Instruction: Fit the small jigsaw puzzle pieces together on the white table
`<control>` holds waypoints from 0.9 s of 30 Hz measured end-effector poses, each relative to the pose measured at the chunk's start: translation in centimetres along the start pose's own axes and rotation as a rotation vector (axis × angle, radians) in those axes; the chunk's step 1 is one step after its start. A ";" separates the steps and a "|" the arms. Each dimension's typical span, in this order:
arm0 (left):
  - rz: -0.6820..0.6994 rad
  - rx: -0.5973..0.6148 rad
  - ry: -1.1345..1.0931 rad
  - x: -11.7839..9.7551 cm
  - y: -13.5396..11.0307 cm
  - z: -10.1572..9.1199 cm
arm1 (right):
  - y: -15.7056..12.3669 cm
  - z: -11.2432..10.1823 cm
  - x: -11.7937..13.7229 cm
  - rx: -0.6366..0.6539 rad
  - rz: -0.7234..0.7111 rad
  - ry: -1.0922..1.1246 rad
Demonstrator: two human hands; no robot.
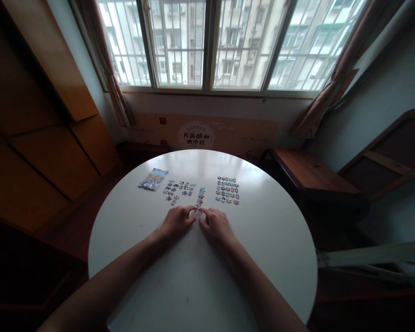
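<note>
On the white round table, a narrow strip of joined jigsaw pieces runs straight away from me. My left hand and my right hand meet at its near end, one on each side. Their curled fingertips press on a small jigsaw piece there; its far edge touches the strip, but I cannot tell whether it is locked in. Left of the strip lie scattered loose jigsaw pieces. To the right, more pieces are laid out in rows.
A colourful picture sheet or packet lies at the table's back left. Beyond the table stand a long printed box under the window and a wooden bench on the right. Wooden cabinets line the left.
</note>
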State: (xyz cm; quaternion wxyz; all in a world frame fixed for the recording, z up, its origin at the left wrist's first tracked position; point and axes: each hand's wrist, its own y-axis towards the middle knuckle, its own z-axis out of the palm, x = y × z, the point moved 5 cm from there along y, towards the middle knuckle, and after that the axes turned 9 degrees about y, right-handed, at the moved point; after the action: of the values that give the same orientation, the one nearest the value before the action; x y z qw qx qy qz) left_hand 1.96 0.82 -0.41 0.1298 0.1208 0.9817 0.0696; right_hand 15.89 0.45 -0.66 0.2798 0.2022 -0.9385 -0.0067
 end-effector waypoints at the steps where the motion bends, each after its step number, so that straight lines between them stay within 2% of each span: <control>1: -0.002 0.001 0.002 0.0 0.0 0.0 | 0.0 0.0 0.0 0.000 0.001 0.000; 27: -0.014 0.023 -0.009 -0.2 0.0 -0.2 | 0.1 0.1 0.0 0.023 0.012 -0.018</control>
State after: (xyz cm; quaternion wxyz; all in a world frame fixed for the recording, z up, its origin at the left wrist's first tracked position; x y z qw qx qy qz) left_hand 2.04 0.71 -0.19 0.1333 0.1157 0.9826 0.0570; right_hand 15.86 0.53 -0.72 0.2690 0.1995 -0.9422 0.0040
